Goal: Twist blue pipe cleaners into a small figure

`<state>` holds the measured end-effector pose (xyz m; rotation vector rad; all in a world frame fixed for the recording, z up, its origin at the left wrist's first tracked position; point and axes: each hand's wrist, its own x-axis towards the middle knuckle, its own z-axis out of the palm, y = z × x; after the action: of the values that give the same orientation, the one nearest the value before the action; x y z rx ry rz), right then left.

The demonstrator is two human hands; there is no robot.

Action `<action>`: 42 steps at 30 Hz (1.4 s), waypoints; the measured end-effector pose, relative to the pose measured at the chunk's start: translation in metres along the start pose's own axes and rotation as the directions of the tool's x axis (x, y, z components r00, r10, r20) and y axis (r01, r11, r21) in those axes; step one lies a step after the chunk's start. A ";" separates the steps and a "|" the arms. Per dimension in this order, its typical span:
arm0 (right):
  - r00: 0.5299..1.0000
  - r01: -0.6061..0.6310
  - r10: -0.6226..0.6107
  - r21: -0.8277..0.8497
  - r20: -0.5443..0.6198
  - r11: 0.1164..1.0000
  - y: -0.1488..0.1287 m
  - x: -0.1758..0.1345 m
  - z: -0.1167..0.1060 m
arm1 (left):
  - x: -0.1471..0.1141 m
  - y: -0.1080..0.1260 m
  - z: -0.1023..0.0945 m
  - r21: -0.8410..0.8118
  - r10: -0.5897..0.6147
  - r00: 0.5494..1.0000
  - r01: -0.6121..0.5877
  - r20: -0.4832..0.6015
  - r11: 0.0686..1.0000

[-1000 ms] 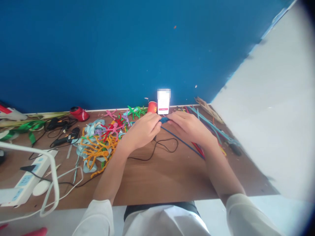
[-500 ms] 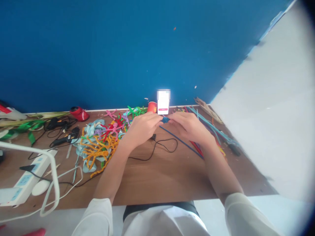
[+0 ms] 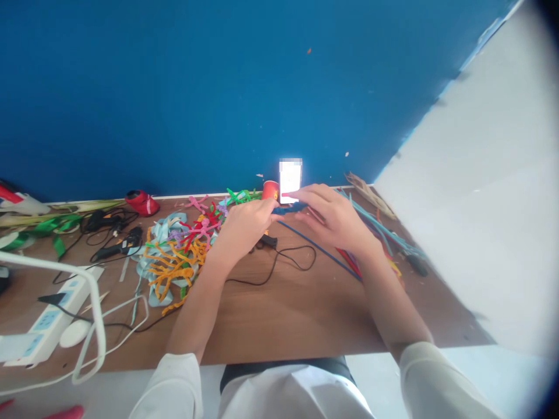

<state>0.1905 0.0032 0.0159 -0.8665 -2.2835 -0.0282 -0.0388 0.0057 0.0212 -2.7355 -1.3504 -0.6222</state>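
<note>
Between my two hands, above the table, is a short, thick twisted piece of blue pipe cleaner (image 3: 289, 209). My left hand (image 3: 247, 228) pinches its left end between thumb and forefinger. The fingers of my right hand (image 3: 336, 220) are around its right end, with the thumb a little lower; their exact contact is hard to see. A long blue pipe cleaner (image 3: 318, 249) lies slanted on the table beneath. Just behind my hands stands a lit phone (image 3: 289, 177), beside a red paper cup (image 3: 270, 190).
Left of my hands lie orange pipe-cleaner shapes (image 3: 172, 265), pink figures (image 3: 203, 228) and light-blue ribbon (image 3: 168, 224). A glue gun (image 3: 267, 240) with a black cord sits beneath my hands. A white power strip (image 3: 56, 317) is at far left; light-blue pipe cleaners (image 3: 384, 230) lie right.
My right hand has lifted slightly and its fingers have spread. The hands are a bit further apart, showing more of the blue pipe cleaner. The glue gun shows more.
</note>
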 end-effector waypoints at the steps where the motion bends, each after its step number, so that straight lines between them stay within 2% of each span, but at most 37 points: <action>1: 0.999 0.043 -0.042 -0.060 0.011 0.997 0.000 0.000 0.002 | 0.000 0.001 0.000 -0.016 0.007 1.000 -0.007 0.004 1.000; 4: 0.991 0.129 -0.120 -0.212 0.053 0.969 0.000 0.001 0.006 | 0.001 0.004 -0.001 -0.064 0.024 1.000 -0.023 0.006 0.998; 7: 0.988 0.149 -0.136 -0.239 0.072 0.960 0.000 0.000 0.009 | 0.000 0.003 -0.003 -0.082 0.016 1.000 -0.015 0.014 0.996; 12: 0.995 0.091 -0.083 -0.173 0.054 0.981 0.003 -0.001 0.010 | -0.003 -0.005 -0.006 -0.050 0.009 0.997 -0.005 0.072 0.999; 19: 0.996 0.076 -0.076 0.011 0.054 0.997 0.010 -0.001 0.015 | -0.004 -0.008 -0.008 0.012 0.043 0.997 -0.044 0.067 0.999; 27: 0.992 0.116 -0.116 0.014 0.052 0.993 0.010 0.001 0.018 | -0.003 -0.009 -0.006 0.088 0.022 0.993 -0.032 0.116 0.996; 31: 0.997 0.058 -0.058 0.001 0.050 0.998 0.011 0.001 0.023 | -0.001 -0.004 -0.005 0.120 0.051 0.994 -0.062 0.096 0.991; 34: 0.996 0.009 -0.015 0.064 0.085 0.998 0.013 0.000 0.027 | 0.001 0.002 -0.003 0.150 0.067 0.993 -0.082 0.102 0.985; 37: 0.995 -0.065 0.055 0.118 0.088 0.991 0.015 0.000 0.026 | 0.003 0.006 -0.002 0.135 -0.001 0.992 -0.017 0.129 0.991; 40: 0.985 -0.169 0.162 0.175 0.055 0.970 0.017 -0.001 0.020 | 0.002 0.005 -0.001 0.031 -0.078 0.988 0.074 0.135 0.997; 42: 0.978 -0.207 0.204 0.221 0.036 0.953 0.018 -0.002 0.015 | 0.002 0.003 -0.001 -0.050 -0.088 0.988 0.095 0.125 0.994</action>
<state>0.1928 0.0200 -0.0006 -0.9803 -2.1451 0.3230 -0.0357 0.0048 0.0227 -2.8121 -1.5143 -0.5114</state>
